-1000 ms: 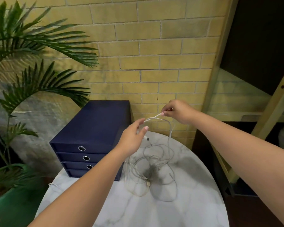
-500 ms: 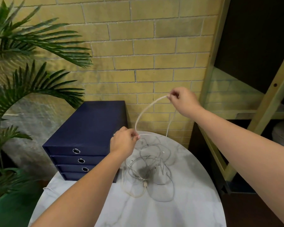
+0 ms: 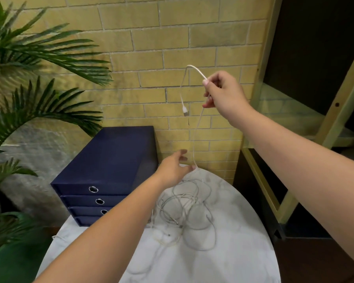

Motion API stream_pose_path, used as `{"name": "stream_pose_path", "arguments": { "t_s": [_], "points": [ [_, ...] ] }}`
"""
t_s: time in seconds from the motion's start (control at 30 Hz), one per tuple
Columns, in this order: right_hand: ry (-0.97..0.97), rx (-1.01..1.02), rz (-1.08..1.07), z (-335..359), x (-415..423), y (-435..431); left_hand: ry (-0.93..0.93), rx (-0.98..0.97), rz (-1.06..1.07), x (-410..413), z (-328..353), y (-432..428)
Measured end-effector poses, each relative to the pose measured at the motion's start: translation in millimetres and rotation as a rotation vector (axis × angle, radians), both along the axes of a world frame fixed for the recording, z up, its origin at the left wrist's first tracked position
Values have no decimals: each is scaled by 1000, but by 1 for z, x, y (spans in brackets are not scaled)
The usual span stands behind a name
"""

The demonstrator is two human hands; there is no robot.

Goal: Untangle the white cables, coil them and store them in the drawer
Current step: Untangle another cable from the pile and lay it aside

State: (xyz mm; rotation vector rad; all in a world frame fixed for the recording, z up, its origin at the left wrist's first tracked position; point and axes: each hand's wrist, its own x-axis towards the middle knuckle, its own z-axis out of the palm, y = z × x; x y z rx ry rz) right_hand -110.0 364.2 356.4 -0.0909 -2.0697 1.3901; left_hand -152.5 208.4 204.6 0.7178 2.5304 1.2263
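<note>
1. The navy drawer unit [image 3: 110,160] stands at the back left of the marble table [image 3: 233,252]; its four ring-pull drawers are all closed.
2. The tangle of white cables [image 3: 188,213] lies on the table just right of the drawer unit, level with its lower drawers; the loops overlap and are not coiled.
3. The right hand [image 3: 223,92] is raised above and to the right of the drawer unit; its fingers are curled, pinching one white cable [image 3: 196,139]; the cable arches over the fingertips and its plug [image 3: 184,110] dangles free above the unit's back right corner.
4. Below that hand the same strand drops down into the tangle.
5. The left hand [image 3: 174,168] hovers just right of the drawer unit's top, over the tangle; its fingers are loosely extended and apart, grasping nothing; the thumb tip sits at the hanging strand, though blur hides whether they touch.
6. A palm plant [image 3: 29,99] stands left of the drawer unit; a yellow brick wall [image 3: 151,37] is behind it.
</note>
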Motion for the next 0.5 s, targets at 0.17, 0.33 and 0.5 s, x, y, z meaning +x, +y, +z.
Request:
{"name": "stream_pose_path", "arguments": {
  "t_s": [0.17, 0.33, 0.5],
  "points": [
    [108, -242, 141, 21, 8, -12, -195, 35, -51, 10, -8, 16],
    [77, -159, 3, 10, 22, 8, -251, 197, 108, 14, -3, 3],
    [-87, -347, 38, -20, 24, 13, -328, 86, -83, 17, 1, -3]
  ]
}}
